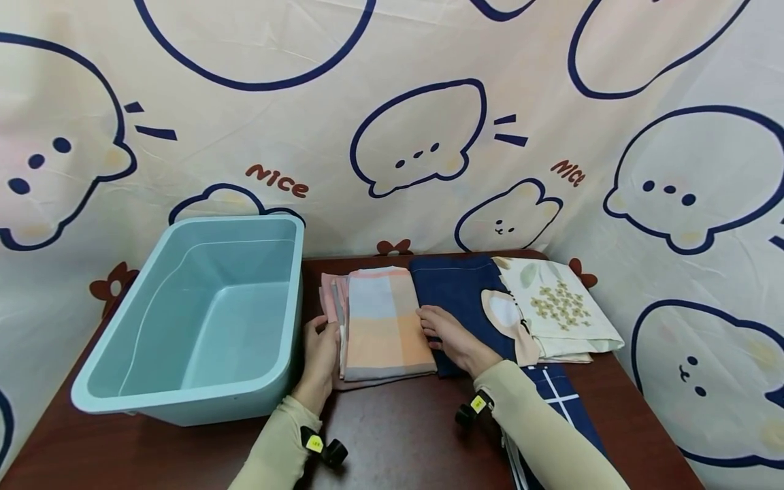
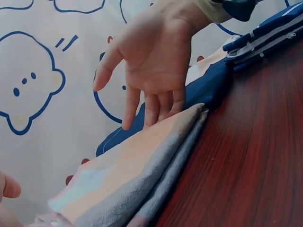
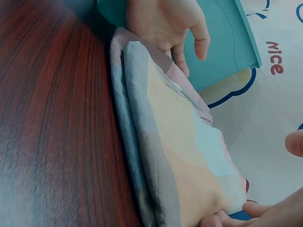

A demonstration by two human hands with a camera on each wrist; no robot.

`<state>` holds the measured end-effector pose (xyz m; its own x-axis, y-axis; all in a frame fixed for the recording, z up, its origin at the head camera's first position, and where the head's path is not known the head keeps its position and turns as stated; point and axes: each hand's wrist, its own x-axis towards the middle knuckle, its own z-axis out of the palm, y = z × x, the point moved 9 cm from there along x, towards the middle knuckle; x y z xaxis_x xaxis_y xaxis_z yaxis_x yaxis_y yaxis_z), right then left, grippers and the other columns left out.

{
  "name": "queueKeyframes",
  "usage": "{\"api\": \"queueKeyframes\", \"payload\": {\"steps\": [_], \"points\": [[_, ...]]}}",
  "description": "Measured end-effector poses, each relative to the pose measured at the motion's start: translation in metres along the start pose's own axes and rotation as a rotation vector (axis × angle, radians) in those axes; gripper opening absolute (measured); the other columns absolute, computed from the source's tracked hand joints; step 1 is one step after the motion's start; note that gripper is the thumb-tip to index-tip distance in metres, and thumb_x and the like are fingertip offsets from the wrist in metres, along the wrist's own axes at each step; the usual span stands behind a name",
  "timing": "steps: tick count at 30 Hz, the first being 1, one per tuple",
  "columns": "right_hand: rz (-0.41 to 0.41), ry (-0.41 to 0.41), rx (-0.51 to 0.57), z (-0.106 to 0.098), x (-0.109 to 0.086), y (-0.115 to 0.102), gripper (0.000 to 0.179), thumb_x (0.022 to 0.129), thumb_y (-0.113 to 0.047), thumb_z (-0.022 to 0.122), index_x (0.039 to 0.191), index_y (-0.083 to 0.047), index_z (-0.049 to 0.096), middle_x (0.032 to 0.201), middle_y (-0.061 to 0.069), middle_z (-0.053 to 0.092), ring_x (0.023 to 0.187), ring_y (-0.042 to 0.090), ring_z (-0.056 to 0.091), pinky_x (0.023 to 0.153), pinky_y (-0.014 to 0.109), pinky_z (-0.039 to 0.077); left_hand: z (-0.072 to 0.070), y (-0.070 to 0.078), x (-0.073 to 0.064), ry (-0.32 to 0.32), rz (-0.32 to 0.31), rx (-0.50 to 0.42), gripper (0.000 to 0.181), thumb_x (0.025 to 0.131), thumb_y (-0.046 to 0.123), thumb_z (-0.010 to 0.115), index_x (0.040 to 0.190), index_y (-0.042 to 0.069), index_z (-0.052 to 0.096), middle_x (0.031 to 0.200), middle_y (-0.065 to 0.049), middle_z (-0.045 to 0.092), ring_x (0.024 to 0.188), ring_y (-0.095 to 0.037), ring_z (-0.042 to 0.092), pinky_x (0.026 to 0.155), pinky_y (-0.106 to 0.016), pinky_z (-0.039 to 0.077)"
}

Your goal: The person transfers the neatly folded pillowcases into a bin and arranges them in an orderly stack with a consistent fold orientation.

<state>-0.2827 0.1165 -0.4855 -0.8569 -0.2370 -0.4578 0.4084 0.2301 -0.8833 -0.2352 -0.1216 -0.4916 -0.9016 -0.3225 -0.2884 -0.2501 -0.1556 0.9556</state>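
Note:
A folded plaid cloth point(image 1: 382, 327) in peach, pale blue and grey, with pink layers at its left edge, lies flat on the table. At its left side is my left hand point(image 1: 320, 354), fingertips at the pink layers and thumb held apart. My right hand point(image 1: 456, 337) touches the opposite edge with fairly straight fingers, beside a folded navy cloth point(image 1: 456, 292) with a cartoon print. The left wrist view shows the right palm point(image 2: 158, 61) facing the plaid cloth. From the right wrist, the left hand's point(image 3: 165, 21) fingers are partly hidden behind the cloth.
A light blue plastic tub point(image 1: 245, 327) stands left of the left hand. Further right lies a white folded cloth point(image 1: 557, 306) with a flower print. A navy cloth with white lines point(image 1: 554, 388) and a zipper lies under the right forearm. A printed curtain point(image 1: 392, 136) hangs behind the table.

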Motion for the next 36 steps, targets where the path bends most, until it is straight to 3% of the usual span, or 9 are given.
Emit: {"api": "queueKeyframes", "payload": {"steps": [6, 10, 14, 19, 22, 25, 28, 32, 36], "points": [[0.034, 0.017, 0.075, 0.003, 0.005, -0.003, 0.066, 0.105, -0.037, 0.047, 0.16, -0.008, 0.023, 0.162, 0.022, 0.032, 0.144, 0.035, 0.039, 0.104, 0.04, 0.041, 0.005, 0.0, -0.001, -0.03, -0.006, 0.014, 0.052, 0.104, 0.022, 0.04, 0.151, 0.004, 0.027, 0.149, -0.025, 0.041, 0.12, -0.031, 0.05, 0.091, -0.036, 0.044], [0.056, 0.014, 0.128, 0.005, 0.009, -0.002, 0.062, 0.105, -0.037, 0.047, 0.157, -0.008, 0.028, 0.151, 0.02, 0.044, 0.12, 0.026, 0.052, 0.087, 0.029, 0.038, 0.004, 0.0, -0.001, -0.033, -0.019, 0.019, 0.056, 0.104, 0.025, 0.041, 0.154, 0.006, 0.023, 0.149, -0.025, 0.041, 0.107, -0.03, 0.052, 0.077, -0.03, 0.043], [0.027, -0.018, 0.114, 0.009, 0.014, -0.003, 0.04, 0.105, -0.031, 0.05, 0.135, -0.006, 0.05, 0.11, 0.004, 0.061, 0.085, 0.013, 0.053, 0.077, 0.027, 0.039, 0.005, -0.004, -0.001, -0.064, -0.048, 0.026, 0.07, 0.103, 0.024, 0.045, 0.161, 0.007, 0.01, 0.156, -0.028, 0.035, 0.124, -0.037, 0.05, 0.092, -0.041, 0.047], [-0.022, -0.041, 0.046, 0.014, 0.016, -0.003, 0.019, 0.104, -0.022, 0.053, 0.089, -0.01, 0.058, 0.075, -0.005, 0.053, 0.067, 0.009, 0.049, 0.066, 0.024, 0.038, 0.007, -0.006, 0.002, -0.096, -0.048, 0.053, 0.076, 0.099, 0.018, 0.053, 0.16, -0.002, 0.013, 0.16, -0.031, 0.028, 0.145, -0.04, 0.036, 0.118, -0.052, 0.034], [-0.038, -0.037, 0.003, 0.014, 0.017, -0.001, 0.018, 0.104, -0.02, 0.054, 0.095, -0.008, 0.064, 0.074, -0.005, 0.054, 0.064, 0.009, 0.048, 0.063, 0.023, 0.037, 0.009, -0.006, 0.003, -0.084, -0.016, 0.095, 0.065, 0.095, 0.013, 0.059, 0.152, -0.006, 0.036, 0.151, -0.029, 0.043, 0.13, -0.034, 0.049, 0.107, -0.045, 0.044], [-0.049, -0.017, -0.025, 0.013, 0.017, 0.0, 0.024, 0.104, -0.019, 0.055, 0.118, -0.003, 0.066, 0.077, -0.004, 0.058, 0.064, 0.009, 0.049, 0.062, 0.023, 0.039, 0.01, -0.002, 0.002, -0.064, 0.034, 0.187, 0.056, 0.089, 0.01, 0.063, 0.141, -0.006, 0.05, 0.134, -0.026, 0.056, 0.109, -0.03, 0.054, 0.09, -0.039, 0.048], [-0.05, 0.004, -0.045, 0.013, 0.015, -0.001, 0.031, 0.104, -0.019, 0.056, 0.128, -0.001, 0.063, 0.081, -0.003, 0.06, 0.065, 0.01, 0.051, 0.063, 0.024, 0.041, 0.012, 0.0, 0.002, -0.07, 0.067, 0.269, 0.064, 0.087, 0.009, 0.065, 0.146, -0.005, 0.043, 0.141, -0.027, 0.052, 0.119, -0.033, 0.053, 0.097, -0.044, 0.048], [-0.049, 0.022, -0.065, 0.012, 0.015, 0.0, 0.029, 0.103, -0.021, 0.057, 0.123, -0.002, 0.064, 0.083, -0.003, 0.062, 0.067, 0.01, 0.053, 0.064, 0.024, 0.044, 0.012, -0.001, 0.002, -0.094, 0.086, 0.347, 0.083, 0.09, 0.011, 0.064, 0.159, -0.004, 0.019, 0.162, -0.027, 0.029, 0.147, -0.041, 0.033, 0.119, -0.056, 0.033], [-0.048, 0.028, -0.083, 0.011, 0.016, 0.003, 0.028, 0.103, -0.023, 0.057, 0.119, -0.002, 0.065, 0.084, -0.001, 0.063, 0.069, 0.01, 0.056, 0.066, 0.025, 0.048, 0.01, 0.0, 0.002, -0.097, 0.125, 0.416, 0.08, 0.093, 0.014, 0.064, 0.159, -0.001, 0.021, 0.161, -0.026, 0.031, 0.147, -0.042, 0.034, 0.118, -0.059, 0.033]]}}
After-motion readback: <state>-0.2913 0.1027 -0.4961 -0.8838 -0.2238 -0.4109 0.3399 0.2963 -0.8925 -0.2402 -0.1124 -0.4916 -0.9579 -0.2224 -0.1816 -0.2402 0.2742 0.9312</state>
